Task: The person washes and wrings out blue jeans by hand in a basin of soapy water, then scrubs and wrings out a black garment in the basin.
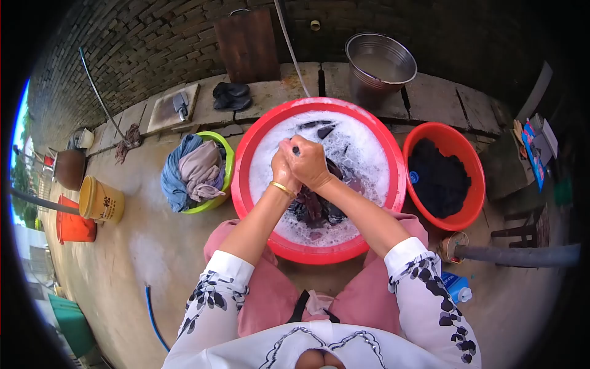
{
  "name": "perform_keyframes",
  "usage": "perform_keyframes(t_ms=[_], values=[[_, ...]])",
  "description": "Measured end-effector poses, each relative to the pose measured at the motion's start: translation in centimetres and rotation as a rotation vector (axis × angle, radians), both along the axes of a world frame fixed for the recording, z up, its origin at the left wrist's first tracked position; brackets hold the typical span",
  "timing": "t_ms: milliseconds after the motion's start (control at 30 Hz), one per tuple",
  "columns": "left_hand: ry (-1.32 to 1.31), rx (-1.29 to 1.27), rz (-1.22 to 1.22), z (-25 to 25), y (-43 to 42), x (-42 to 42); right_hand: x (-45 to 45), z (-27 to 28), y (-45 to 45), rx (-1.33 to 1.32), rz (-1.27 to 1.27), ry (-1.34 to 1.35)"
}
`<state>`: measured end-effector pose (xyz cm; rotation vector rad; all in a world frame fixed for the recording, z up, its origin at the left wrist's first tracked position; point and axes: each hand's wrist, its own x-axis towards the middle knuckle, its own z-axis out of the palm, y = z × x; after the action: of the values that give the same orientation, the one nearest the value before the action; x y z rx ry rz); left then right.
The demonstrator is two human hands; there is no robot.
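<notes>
Above a large red basin [243, 178] of suds, my left hand [283, 167], with a gold bangle at the wrist, presses against my right hand [311, 163]. Both hands are closed around a dark wet garment [312, 208]. A small dark bit of it pokes out between the fingers, while the rest hangs below the wrists into the foamy water. More dark cloth [326, 131] breaks through the white foam [270, 129] at the far side. Much of what my fingers grip is hidden.
A green basin [228, 169] of blue and grey clothes [200, 166] stands left. To the right is a red-orange tub [476, 178] with black cloth [437, 178]. Behind are a metal bucket [381, 58] and dark shoes [232, 96]. A blue bottle [456, 286] lies near my right sleeve.
</notes>
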<state>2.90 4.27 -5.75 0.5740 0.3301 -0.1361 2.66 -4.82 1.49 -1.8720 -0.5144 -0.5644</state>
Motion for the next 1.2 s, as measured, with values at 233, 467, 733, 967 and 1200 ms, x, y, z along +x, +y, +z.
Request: perform_keyframes(t_ms=[233, 467, 733, 967, 1200], values=[[0.251, 0.113, 0.083, 5.6, -3.9, -1.8, 2.5, -0.7, -3.3, -0.062, -0.099, 0.249], [-0.073, 0.651, 0.086, 8.9, 0.6, 0.3, 0.2, 2.8, -4.6, -0.485, 0.336, 0.489], [-0.634, 1.491, -0.636, 5.1, 0.8, -1.7, 0.9, 8.5, -9.7, 0.62, 0.379, 0.635], [-0.332, 0.283, -0.194, 10.6, 0.1, -1.8, 6.2, 3.0, -13.4, 1.229, 0.249, 0.807], [-0.033, 0.109, -0.098, 6.0, -2.5, -1.1, -4.1, 4.2, -0.9, -0.133, 0.097, -0.115]])
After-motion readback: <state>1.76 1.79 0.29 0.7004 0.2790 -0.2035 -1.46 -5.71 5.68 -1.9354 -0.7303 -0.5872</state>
